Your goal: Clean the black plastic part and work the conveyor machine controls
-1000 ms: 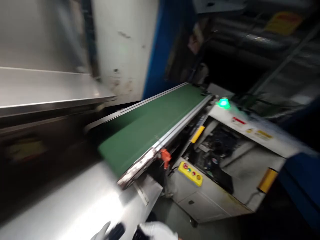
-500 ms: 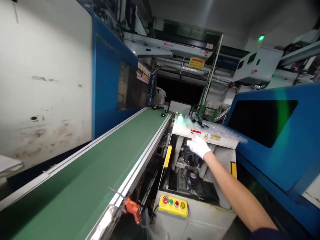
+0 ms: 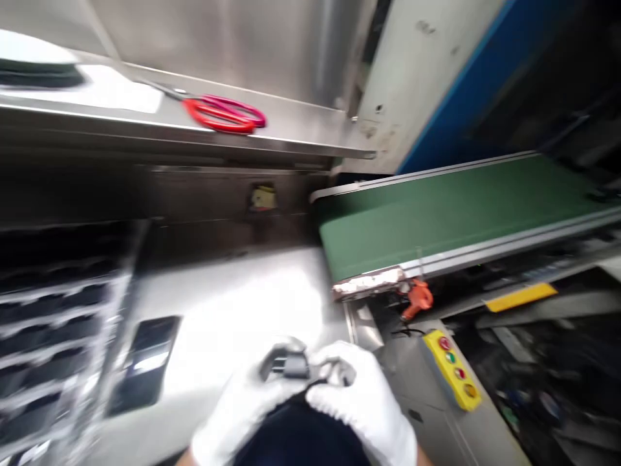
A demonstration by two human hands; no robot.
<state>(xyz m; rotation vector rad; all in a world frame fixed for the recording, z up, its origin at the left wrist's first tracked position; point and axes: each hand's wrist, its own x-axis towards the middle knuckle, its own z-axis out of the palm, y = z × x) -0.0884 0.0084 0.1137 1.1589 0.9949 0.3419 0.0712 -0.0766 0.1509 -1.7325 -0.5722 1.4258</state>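
Observation:
My left hand [image 3: 250, 395], in a white glove, is closed around a small dark-grey part [image 3: 295, 366] with a squared shape, low in the head view. Its exact kind is blurred. Close beside it, my right hand [image 3: 356, 391], also white-gloved, has its fingers curled and pinched at the part's right end. Whether those fingertips grip the part or something smaller cannot be made out. Below both hands lies a bright metal worktop [image 3: 242, 304]. To their left rests a flat dark rectangle [image 3: 150, 356] that looks like a phone.
A clear tray [image 3: 104, 323] with rows of dark parts stands at left. Red-handled scissors [image 3: 220, 115] lie on a metal shelf [image 3: 301, 133] above. The green conveyor [image 3: 436, 213] runs off right, near an orange clamp-like tool [image 3: 417, 298] and a yellow button box [image 3: 452, 370].
The view has swung left and down from the conveyor and machines to the worktop. My right hand, earlier stretched toward the machine, is now drawn in beside my left hand, which has come into view.

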